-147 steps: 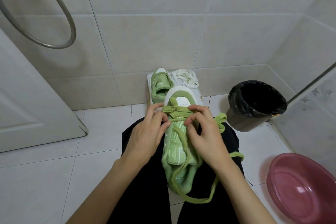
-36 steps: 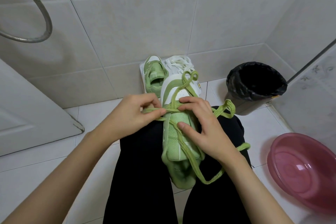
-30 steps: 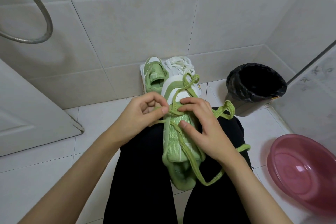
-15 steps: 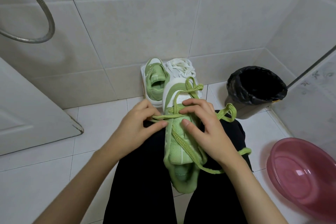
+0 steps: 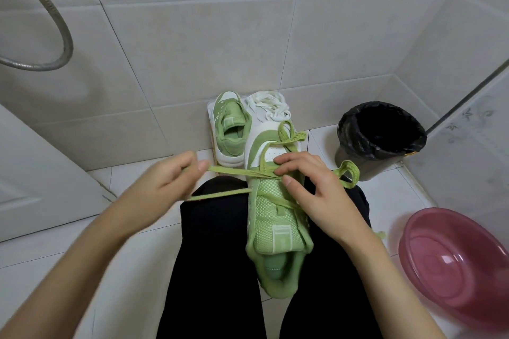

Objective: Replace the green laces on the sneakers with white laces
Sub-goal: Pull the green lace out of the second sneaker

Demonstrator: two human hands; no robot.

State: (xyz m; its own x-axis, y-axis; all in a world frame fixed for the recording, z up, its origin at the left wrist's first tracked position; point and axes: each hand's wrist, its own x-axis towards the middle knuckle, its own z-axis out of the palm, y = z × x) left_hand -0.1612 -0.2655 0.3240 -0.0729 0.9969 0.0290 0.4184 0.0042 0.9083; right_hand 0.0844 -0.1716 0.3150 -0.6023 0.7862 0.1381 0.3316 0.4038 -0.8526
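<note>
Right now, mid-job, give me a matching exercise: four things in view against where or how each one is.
Things:
1. green lace
2. white laces
3. basin
4. bin

States:
A. lined in black, standing by the wall at right
B. piled by the wall beside the second sneaker
C. pinched by the left hand, stretched sideways from the lap sneaker
D. pink, on the floor at far right

Pairs: 1-C, 2-B, 3-D, 4-A
</note>
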